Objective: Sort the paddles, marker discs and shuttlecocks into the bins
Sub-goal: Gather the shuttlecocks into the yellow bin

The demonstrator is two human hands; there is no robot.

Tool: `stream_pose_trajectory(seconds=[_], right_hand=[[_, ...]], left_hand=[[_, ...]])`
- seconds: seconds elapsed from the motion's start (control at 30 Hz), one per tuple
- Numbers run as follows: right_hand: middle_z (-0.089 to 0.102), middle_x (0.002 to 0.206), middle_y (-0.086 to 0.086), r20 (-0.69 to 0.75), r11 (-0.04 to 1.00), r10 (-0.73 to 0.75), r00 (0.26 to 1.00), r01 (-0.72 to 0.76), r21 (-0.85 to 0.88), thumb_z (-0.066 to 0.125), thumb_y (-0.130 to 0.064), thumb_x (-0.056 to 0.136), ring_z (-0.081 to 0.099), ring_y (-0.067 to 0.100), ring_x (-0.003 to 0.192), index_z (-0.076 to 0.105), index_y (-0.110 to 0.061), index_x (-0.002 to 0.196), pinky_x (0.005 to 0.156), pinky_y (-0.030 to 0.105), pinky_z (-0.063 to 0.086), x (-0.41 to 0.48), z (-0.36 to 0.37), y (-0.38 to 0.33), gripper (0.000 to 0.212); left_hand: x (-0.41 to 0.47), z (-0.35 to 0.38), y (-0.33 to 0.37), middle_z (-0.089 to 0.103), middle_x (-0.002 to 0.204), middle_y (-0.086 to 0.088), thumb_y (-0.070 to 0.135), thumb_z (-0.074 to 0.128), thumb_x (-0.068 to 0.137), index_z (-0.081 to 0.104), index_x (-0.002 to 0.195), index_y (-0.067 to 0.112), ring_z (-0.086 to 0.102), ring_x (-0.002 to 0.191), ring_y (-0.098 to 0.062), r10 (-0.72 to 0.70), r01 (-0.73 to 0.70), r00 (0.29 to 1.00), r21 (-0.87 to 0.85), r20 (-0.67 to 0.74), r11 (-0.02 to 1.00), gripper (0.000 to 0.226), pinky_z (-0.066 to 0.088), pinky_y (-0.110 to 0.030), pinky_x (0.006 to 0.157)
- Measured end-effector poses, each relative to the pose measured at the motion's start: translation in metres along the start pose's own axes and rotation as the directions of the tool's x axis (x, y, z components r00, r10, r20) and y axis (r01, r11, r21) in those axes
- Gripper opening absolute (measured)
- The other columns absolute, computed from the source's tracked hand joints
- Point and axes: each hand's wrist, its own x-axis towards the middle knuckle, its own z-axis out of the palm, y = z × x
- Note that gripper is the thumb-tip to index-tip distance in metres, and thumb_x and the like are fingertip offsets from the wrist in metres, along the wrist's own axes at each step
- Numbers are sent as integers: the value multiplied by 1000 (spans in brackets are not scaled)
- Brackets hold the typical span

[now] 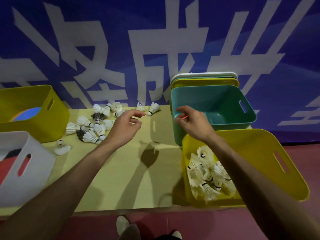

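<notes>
Several white shuttlecocks lie in a heap on the yellow table, with two more at the back edge and one apart at the left. My left hand hovers just right of the heap, fingers loosely curled and holding nothing. My right hand is at the near left rim of the teal bin and pinches a thin pink thing that I cannot identify. The front right yellow bin holds several shuttlecocks.
A yellow bin at the back left holds blue and orange discs. The white bin at the front left holds red and black paddles. Lids lean stacked behind the teal bin. A blue banner hangs behind the table.
</notes>
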Motion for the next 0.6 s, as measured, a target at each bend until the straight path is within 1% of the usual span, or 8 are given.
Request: stream_pose_trajectory(seconds=[0.1, 0.17, 0.23, 0.33, 0.4, 0.47, 0.53, 0.6], right_hand=[[67, 100, -2, 91, 1000, -18, 996, 17, 9, 58, -22, 92, 64, 13, 87, 57, -19, 124, 84, 29, 51, 23, 33, -28, 32], [67, 101, -1, 144, 999, -39, 989, 42, -20, 58, -23, 92, 63, 15, 89, 56, -18, 124, 87, 31, 50, 39, 56, -44, 33], [68, 104, 0, 208, 997, -42, 977, 54, -49, 57, -24, 92, 60, 14, 89, 55, -18, 127, 86, 29, 48, 54, 79, -59, 35], [68, 106, -1, 281, 996, -24, 959, 47, -75, 57, -24, 93, 59, 12, 87, 55, -18, 126, 81, 23, 44, 73, 116, -75, 34], [68, 105, -1, 321, 996, -3, 947, 30, -81, 57, -25, 92, 60, 15, 87, 56, -18, 125, 76, 23, 43, 84, 144, -81, 34], [66, 104, -2, 377, 995, 13, 926, 25, -96, 57, -26, 92, 59, 13, 86, 56, -20, 124, 72, 22, 41, 95, 170, -87, 33], [67, 108, -1, 424, 994, 29, 905, 20, -110, 57, -27, 92, 58, 12, 86, 56, -20, 124, 72, 21, 40, 104, 193, -92, 33], [67, 109, 0, 439, 992, 52, 897, 3, -123, 57, -26, 92, 60, 15, 92, 56, -18, 124, 76, 22, 40, 113, 211, -96, 33]], left_hand=[[11, -40, -23, 63, 112, 9, 11, 56, 90, 64, 107, 28, 60, 96, -3, -68, 68, 998, 43, -9, 997, 25, 48, -19, 76], [16, -68, -41, 65, 111, 8, 11, 58, 89, 65, 108, 26, 60, 99, -6, -111, 112, 994, 61, -15, 992, 25, 49, -22, 79], [20, -96, -62, 66, 109, 7, 9, 57, 88, 66, 107, 24, 60, 100, -8, -158, 161, 986, 55, -45, 985, 26, 51, -31, 84], [27, -132, -97, 67, 102, 5, 5, 56, 86, 66, 99, 26, 62, 96, -11, -207, 212, 973, 38, -98, 977, 27, 49, -31, 89], [29, -149, -121, 66, 97, 4, 1, 55, 86, 66, 97, 24, 61, 93, -14, -244, 245, 964, -8, -105, 969, 27, 48, -27, 86], [28, -162, -144, 64, 92, 4, -8, 52, 87, 65, 101, 10, 60, 88, -13, -265, 262, 960, -50, -92, 964, 27, 47, -14, 77], [26, -174, -167, 60, 88, 3, -17, 49, 86, 62, 106, -5, 58, 80, -4, -286, 280, 955, -79, -79, 957, 26, 44, -5, 67], [25, -183, -187, 59, 86, 5, -17, 51, 86, 62, 106, -5, 58, 73, 2, -310, 305, 948, -68, -76, 950, 26, 43, -3, 65]])
